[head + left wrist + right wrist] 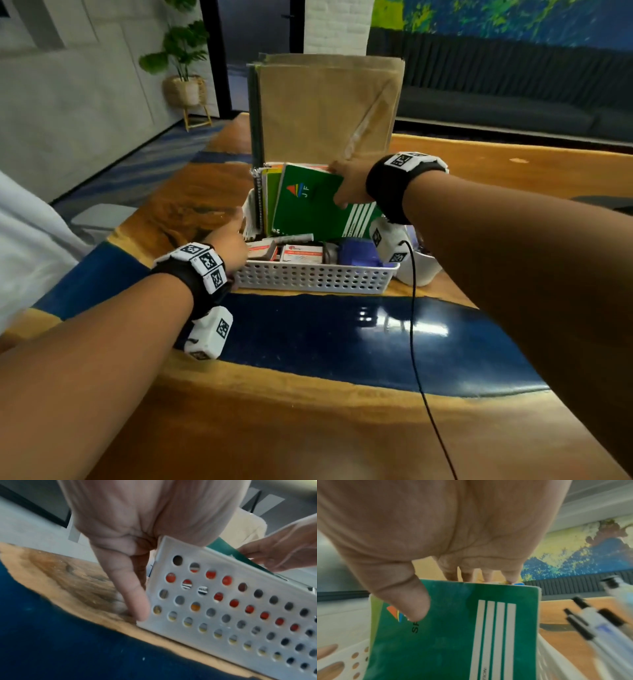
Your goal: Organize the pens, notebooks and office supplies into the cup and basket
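Observation:
A white perforated basket (315, 277) stands on the table and holds spiral notebooks (263, 202), small boxes (301, 253) and a blue item (356, 255). My right hand (339, 186) pinches the top edge of a green notebook (308, 209) that stands tilted in the basket. Its thumb (412, 601) lies on the green cover (453, 635) and the fingers are behind. My left hand (236, 236) holds the basket's left end, one finger (132, 595) running down the wall (223, 615) to the table. A tall brown envelope (329, 109) stands at the basket's back.
A white cup (423, 274) sits right of the basket, partly hidden by my right wrist; several pens (590, 623) stick out of it. The wood table has a glossy blue band (342, 335) in front of the basket. A black cable (414, 325) hangs from my right wrist.

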`<move>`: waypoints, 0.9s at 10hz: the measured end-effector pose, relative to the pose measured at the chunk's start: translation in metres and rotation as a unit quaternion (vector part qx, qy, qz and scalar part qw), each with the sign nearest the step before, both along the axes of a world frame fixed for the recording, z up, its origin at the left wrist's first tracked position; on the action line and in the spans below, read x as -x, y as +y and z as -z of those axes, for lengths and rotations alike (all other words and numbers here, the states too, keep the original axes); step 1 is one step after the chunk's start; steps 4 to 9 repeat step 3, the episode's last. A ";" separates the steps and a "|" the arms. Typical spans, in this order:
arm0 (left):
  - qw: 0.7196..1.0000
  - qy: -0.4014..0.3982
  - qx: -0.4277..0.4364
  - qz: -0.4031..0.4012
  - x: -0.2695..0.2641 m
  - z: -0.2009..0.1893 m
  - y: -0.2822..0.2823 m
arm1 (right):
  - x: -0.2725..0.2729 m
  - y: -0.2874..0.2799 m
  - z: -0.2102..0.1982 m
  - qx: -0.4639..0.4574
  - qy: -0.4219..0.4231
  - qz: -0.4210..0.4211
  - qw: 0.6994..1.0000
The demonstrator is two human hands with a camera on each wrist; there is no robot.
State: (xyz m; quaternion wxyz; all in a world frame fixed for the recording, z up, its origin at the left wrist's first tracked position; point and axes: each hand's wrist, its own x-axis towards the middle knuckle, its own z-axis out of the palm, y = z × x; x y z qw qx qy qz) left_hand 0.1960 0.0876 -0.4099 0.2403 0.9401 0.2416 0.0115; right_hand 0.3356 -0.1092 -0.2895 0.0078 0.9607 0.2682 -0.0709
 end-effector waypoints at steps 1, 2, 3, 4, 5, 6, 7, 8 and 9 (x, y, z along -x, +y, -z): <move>0.999 0.039 0.032 -0.010 0.006 -0.018 -0.003 | 0.004 -0.025 -0.008 -0.035 0.020 -0.006 0.999; 0.996 0.073 -0.030 -0.029 0.018 -0.046 -0.002 | 0.017 -0.043 -0.024 -0.049 0.038 -0.012 0.998; 0.994 0.069 -0.084 0.020 0.024 -0.078 -0.010 | 0.029 -0.058 -0.039 -0.027 0.017 -0.028 0.999; 0.994 0.069 -0.084 0.020 0.024 -0.078 -0.010 | 0.029 -0.058 -0.039 -0.027 0.017 -0.028 0.999; 0.994 0.069 -0.084 0.020 0.024 -0.078 -0.010 | 0.029 -0.058 -0.039 -0.027 0.017 -0.028 0.999; 0.994 0.069 -0.084 0.020 0.024 -0.078 -0.010 | 0.029 -0.058 -0.039 -0.027 0.017 -0.028 0.999; 0.994 0.069 -0.084 0.020 0.024 -0.078 -0.010 | 0.029 -0.058 -0.039 -0.027 0.017 -0.028 0.999; 0.994 0.069 -0.084 0.020 0.024 -0.078 -0.010 | 0.029 -0.058 -0.039 -0.027 0.017 -0.028 0.999; 0.994 0.069 -0.084 0.020 0.024 -0.078 -0.010 | 0.029 -0.058 -0.039 -0.027 0.017 -0.028 0.999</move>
